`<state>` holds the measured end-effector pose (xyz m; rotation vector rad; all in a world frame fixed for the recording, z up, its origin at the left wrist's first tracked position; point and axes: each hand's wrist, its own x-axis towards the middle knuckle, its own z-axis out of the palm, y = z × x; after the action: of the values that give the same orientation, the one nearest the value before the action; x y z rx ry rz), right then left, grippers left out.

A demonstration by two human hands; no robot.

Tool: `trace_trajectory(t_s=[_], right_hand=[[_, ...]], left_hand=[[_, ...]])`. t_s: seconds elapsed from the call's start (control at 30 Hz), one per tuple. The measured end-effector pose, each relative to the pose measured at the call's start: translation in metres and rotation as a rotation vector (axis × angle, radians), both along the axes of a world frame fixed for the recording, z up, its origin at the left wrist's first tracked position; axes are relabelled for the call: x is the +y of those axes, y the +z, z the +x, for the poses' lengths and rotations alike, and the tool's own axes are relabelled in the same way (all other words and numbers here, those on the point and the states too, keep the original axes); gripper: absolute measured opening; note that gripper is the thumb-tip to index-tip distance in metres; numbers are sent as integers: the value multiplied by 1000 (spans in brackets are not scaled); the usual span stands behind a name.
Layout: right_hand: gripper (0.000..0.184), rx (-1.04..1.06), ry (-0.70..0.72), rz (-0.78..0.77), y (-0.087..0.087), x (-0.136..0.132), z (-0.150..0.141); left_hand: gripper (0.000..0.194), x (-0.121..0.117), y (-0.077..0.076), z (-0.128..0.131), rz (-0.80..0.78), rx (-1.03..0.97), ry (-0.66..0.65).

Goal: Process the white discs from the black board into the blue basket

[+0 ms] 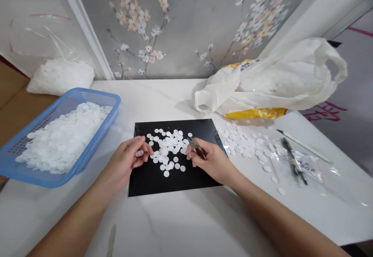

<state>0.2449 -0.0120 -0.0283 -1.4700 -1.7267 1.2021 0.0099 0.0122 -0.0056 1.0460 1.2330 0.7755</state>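
Note:
My left hand (131, 154) is at the left side of a black mat (145, 183), its fingers curled around a small white disc (139, 153). Above the mat's right side, my right hand (211, 158) grips small scissors (196, 147), with the metal tips pointing up and left. Between the two hands lies a loose scatter of thin round white discs (171, 144), some overlapping. The lower part of the scissors is hidden by my fingers.
A blue basket (112, 101) full of white discs stands left, with a clear bag of white pieces (61, 76) behind it. More discs (241, 142) lie right of the mat. A white plastic bag (271, 82), black-handled tool (294, 161) and white pen-like stick (303, 146) are farther right.

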Motion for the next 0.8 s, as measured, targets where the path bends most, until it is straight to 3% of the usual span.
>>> trace_trajectory(t_s=[0.2,0.3,0.57,0.67,0.8], right_hand=[[3,-102,163,146,-5,0,-23],[5,-192,221,211,-9,1,-28],[9,-246,69,160,-8,-6,-7],[10,-238,145,138,-8,-8,-12],[30,-347,219,151,-10,-6,-19]], left_hand=[[20,-2,-6,0,328,545,-165],[13,-5,-9,1,389,718,-276],[4,-10,-16,1,402,815,-349],[4,-10,-15,-1,397,804,-376],[13,-6,-10,-7,296,775,-458]])
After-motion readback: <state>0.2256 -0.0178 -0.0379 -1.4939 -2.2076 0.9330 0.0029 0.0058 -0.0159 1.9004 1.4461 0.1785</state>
